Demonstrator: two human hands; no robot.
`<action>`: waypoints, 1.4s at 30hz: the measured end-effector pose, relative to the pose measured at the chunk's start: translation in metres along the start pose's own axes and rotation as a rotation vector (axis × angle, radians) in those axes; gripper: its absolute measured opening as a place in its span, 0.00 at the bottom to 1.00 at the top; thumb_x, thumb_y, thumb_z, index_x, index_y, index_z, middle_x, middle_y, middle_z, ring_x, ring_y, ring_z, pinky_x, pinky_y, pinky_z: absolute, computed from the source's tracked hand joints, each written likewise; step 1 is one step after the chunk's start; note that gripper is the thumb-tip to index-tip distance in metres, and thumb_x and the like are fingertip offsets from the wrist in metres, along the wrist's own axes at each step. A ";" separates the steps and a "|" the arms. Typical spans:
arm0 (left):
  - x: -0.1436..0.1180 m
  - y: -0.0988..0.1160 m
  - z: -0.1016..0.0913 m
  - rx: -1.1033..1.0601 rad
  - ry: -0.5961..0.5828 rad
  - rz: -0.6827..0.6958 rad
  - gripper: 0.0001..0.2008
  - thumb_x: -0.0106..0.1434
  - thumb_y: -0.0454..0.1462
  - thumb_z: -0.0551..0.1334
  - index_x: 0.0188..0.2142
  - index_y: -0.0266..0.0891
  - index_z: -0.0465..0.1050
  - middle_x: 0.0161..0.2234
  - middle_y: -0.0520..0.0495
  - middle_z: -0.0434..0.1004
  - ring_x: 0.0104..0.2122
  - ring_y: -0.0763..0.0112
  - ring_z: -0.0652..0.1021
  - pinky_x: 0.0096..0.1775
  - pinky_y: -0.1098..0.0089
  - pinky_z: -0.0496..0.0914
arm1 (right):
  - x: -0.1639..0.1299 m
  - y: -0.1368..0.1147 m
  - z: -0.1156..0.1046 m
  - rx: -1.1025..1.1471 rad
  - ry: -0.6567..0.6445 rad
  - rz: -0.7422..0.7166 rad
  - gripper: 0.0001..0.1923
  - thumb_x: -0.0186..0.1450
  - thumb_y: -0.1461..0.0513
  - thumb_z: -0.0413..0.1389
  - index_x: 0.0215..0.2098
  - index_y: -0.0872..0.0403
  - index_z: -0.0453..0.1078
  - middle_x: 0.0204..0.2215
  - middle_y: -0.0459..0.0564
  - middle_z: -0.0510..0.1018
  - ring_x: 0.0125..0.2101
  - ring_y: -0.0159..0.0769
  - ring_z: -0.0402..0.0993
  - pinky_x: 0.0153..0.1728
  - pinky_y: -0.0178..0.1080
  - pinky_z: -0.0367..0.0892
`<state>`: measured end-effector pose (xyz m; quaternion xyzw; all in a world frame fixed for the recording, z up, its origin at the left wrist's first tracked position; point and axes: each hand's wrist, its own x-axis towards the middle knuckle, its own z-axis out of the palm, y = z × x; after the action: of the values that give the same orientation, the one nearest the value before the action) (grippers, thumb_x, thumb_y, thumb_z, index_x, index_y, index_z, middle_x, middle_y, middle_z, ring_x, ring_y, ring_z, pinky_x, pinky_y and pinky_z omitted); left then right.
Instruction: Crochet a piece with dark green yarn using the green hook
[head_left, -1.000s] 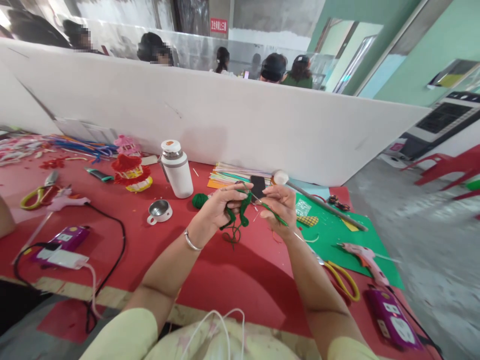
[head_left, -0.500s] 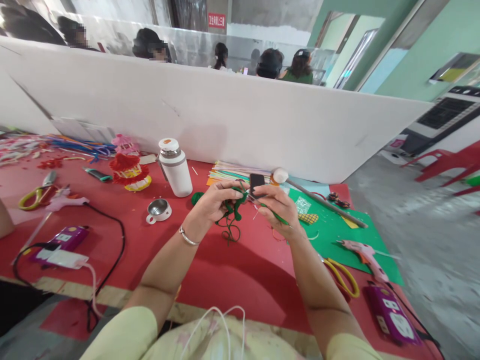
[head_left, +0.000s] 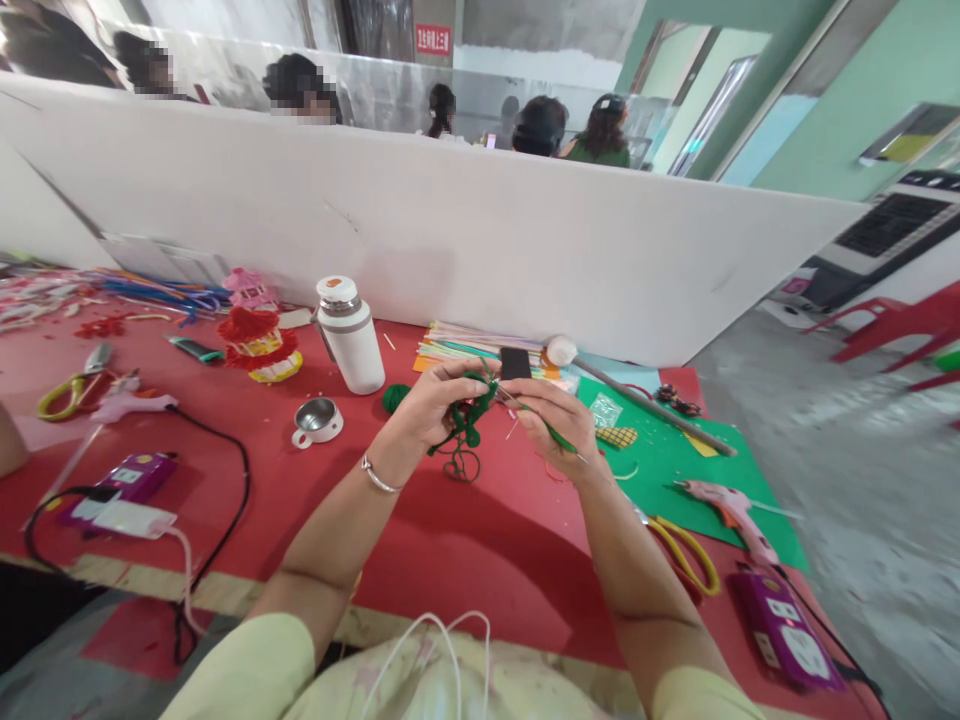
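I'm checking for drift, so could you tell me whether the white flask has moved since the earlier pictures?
No. The white flask stands just left of the stacked coloured sheets and behind the small metal cup, as before.

Over the last second the left hand (head_left: 435,405) and the right hand (head_left: 551,415) draw closer together above the red felt-covered table (head_left: 465,540), so the gap between their fingertips is narrower now. The tangled green yarn piece (head_left: 465,430) bunches up tighter under the left fingers, its loose loops hanging shorter. The thin green-wrapped stick (head_left: 551,432) in the right hand now lies flatter.
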<state>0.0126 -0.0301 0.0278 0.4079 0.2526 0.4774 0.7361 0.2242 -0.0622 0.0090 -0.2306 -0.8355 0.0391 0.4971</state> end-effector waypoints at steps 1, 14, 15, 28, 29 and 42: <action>0.000 0.000 0.001 0.013 0.007 -0.005 0.18 0.47 0.32 0.75 0.40 0.35 0.84 0.26 0.50 0.80 0.23 0.78 0.75 0.25 0.78 0.67 | 0.000 -0.001 0.000 0.000 0.003 0.005 0.13 0.72 0.66 0.55 0.52 0.52 0.76 0.52 0.58 0.82 0.50 0.42 0.82 0.50 0.46 0.79; -0.002 -0.004 0.007 0.078 0.079 0.082 0.18 0.46 0.33 0.78 0.39 0.34 0.84 0.25 0.51 0.79 0.22 0.80 0.74 0.25 0.78 0.66 | 0.000 -0.006 0.001 -0.392 -0.029 -0.190 0.18 0.69 0.67 0.59 0.57 0.53 0.73 0.50 0.58 0.84 0.49 0.44 0.83 0.50 0.47 0.81; -0.003 -0.005 0.007 0.066 0.086 0.074 0.18 0.46 0.33 0.78 0.39 0.34 0.83 0.25 0.51 0.79 0.21 0.81 0.74 0.24 0.78 0.66 | -0.001 -0.004 0.003 -0.422 -0.029 -0.208 0.19 0.69 0.67 0.59 0.58 0.53 0.72 0.51 0.58 0.84 0.49 0.45 0.83 0.50 0.47 0.81; 0.002 -0.013 0.005 0.072 0.117 0.164 0.20 0.46 0.33 0.77 0.41 0.36 0.84 0.28 0.50 0.81 0.24 0.78 0.75 0.28 0.76 0.70 | -0.003 -0.003 0.008 -0.451 0.021 -0.209 0.21 0.69 0.67 0.59 0.59 0.53 0.71 0.51 0.57 0.84 0.49 0.44 0.83 0.50 0.47 0.81; 0.002 -0.016 0.006 0.103 0.138 0.222 0.19 0.47 0.33 0.76 0.41 0.36 0.84 0.28 0.51 0.81 0.25 0.78 0.75 0.29 0.76 0.70 | -0.002 -0.003 0.008 -0.442 0.032 -0.194 0.20 0.69 0.68 0.59 0.59 0.53 0.71 0.50 0.57 0.84 0.49 0.44 0.83 0.50 0.47 0.81; 0.001 -0.027 0.009 0.348 0.147 0.384 0.17 0.53 0.34 0.73 0.44 0.37 0.82 0.30 0.52 0.78 0.30 0.76 0.76 0.36 0.73 0.73 | -0.001 0.004 0.008 -0.031 0.122 0.062 0.10 0.72 0.66 0.54 0.44 0.51 0.79 0.44 0.53 0.84 0.42 0.38 0.83 0.44 0.42 0.80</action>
<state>0.0337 -0.0380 0.0098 0.5331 0.3017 0.5860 0.5304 0.2196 -0.0576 0.0031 -0.2661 -0.7967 0.0273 0.5420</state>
